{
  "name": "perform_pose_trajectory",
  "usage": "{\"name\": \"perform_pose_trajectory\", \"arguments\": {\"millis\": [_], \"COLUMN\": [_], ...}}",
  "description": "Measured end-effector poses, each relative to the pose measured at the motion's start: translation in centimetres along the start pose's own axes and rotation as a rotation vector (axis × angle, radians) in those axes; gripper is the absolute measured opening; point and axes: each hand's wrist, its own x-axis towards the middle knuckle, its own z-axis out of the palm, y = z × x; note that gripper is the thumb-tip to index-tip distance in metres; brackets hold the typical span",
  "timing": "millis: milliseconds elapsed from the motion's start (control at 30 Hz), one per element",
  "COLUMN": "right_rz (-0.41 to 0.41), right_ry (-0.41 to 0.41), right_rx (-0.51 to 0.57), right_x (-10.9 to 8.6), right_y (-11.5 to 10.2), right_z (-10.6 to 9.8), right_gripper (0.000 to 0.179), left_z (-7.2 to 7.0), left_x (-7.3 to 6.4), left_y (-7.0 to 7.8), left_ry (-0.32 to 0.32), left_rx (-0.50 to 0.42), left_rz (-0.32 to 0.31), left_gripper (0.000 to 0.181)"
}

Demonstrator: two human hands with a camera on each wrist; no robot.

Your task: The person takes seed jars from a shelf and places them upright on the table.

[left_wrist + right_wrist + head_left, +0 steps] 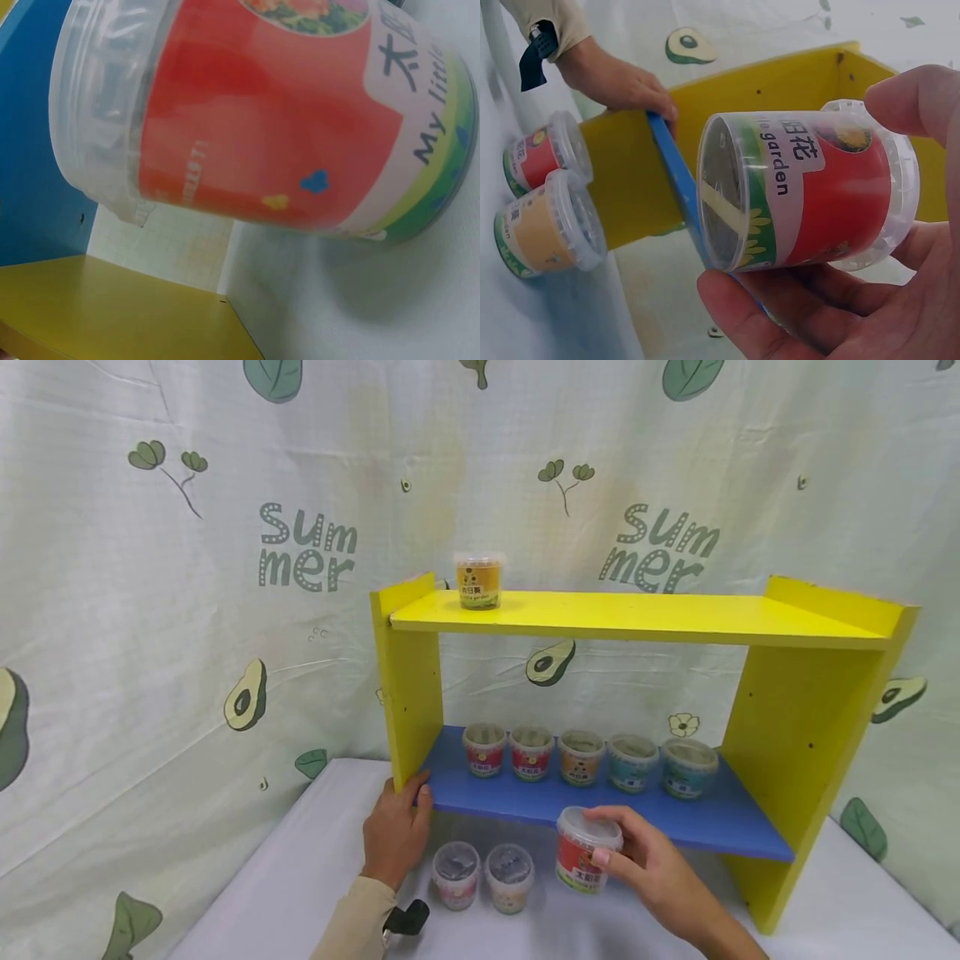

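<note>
My right hand holds a lidded plastic cup with a red label, thumb on one side and fingers on the other. The cup overlaps the front edge of the blue shelf board in the head view and lies sideways in the right wrist view. My left hand grips the front edge of the yellow left side panel, beside the blue board. Two lidded cups stand on the table near it, one red-labelled and one orange-labelled. A red-labelled cup fills much of the left wrist view.
Several cups stand in a row on the blue board, among them a red one, an orange one and a teal one. Another orange cup sits on the yellow top board. A patterned curtain hangs behind.
</note>
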Motion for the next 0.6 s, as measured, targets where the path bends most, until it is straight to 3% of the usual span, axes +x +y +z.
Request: {"name": "perform_pose_trajectory", "arguments": {"millis": [233, 400, 600], "right_rz": [-0.029, 0.026, 0.004], "right_ry": [-0.041, -0.049, -0.107], "right_rx": [-0.024, -0.06, -0.02], "right_x": [0.0, 0.3, 0.4], "right_y": [0.9, 1.6, 2.0], "right_z": [-0.2, -0.5, -1.1], "right_gripper": [0.046, 0.048, 0.045], "left_z": [-0.1, -0.1, 0.0], "left_x": [-0.4, -0.4, 0.0], "left_y": [-0.1, 0.0, 0.0], "left_ry": [0.001, -0.003, 0.018], "left_rx": [0.011, 0.01, 0.0], "left_rz": [-0.006, -0.008, 0.014], "left_gripper": [0.032, 0.032, 0.031]}}
